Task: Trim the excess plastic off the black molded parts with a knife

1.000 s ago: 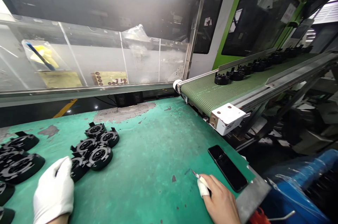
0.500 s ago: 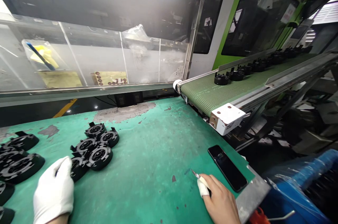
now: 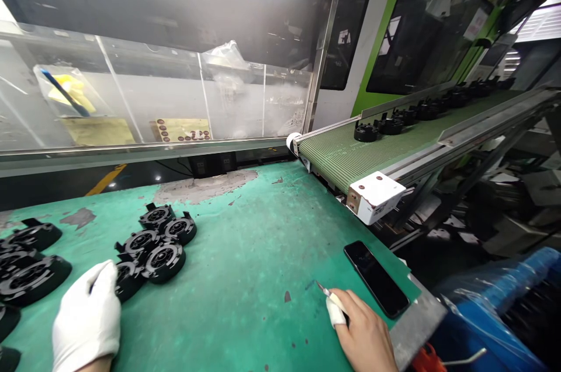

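Observation:
My left hand [image 3: 86,318] wears a white glove and rests on the green table [image 3: 245,255], its fingers touching the nearest of a cluster of black round plastic parts [image 3: 155,240]. My right hand [image 3: 363,334] is bare, with a white wrap on one finger, and grips a small knife [image 3: 325,290] whose thin blade points up and left. A black phone [image 3: 376,278] lies flat just beyond my right hand.
More black parts [image 3: 26,267] lie at the table's left edge. A green conveyor belt [image 3: 350,150] slopes down from the right, carrying several black parts [image 3: 367,132]. A clear guard panel [image 3: 144,91] stands behind the table. Blue plastic [image 3: 495,308] lies at lower right.
The view has shifted very slightly. Both hands stay where they were.

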Demonstrator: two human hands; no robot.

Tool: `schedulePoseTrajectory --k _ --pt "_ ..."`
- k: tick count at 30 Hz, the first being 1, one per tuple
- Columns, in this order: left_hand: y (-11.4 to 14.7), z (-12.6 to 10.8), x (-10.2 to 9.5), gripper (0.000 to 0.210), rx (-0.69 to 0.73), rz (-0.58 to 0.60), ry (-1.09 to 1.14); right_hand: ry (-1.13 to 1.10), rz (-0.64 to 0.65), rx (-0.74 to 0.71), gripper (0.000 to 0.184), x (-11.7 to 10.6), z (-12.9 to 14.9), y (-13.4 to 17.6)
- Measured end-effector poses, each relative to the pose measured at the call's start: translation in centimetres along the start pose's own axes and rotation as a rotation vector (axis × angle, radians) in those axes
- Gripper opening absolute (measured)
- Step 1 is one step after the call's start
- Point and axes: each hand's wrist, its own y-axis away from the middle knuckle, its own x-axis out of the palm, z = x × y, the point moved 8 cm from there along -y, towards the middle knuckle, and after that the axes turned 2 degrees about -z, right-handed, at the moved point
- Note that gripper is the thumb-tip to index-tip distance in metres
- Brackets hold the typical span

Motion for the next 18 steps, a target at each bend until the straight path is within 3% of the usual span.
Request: schedulePoseTrajectory --k 8,14,18 --pt "-0.35 0.45 0.18 0.063 0.013 -0.020 0.012 0.011 -0.039 -0.004 0.030 -0.32 0.29 -0.04" --pt "-0.28 0.35 0.24 0.065 0.011 -0.020 0.026 0.020 0.007 -0.053 0.028 0.06 -0.06 -0.03" --pt "0.46 -0.29 -0.37 0.073 -0.003 -0.097 0.106 0.049 0.016 -0.068 0.028 0.25 -0.17 -0.05"
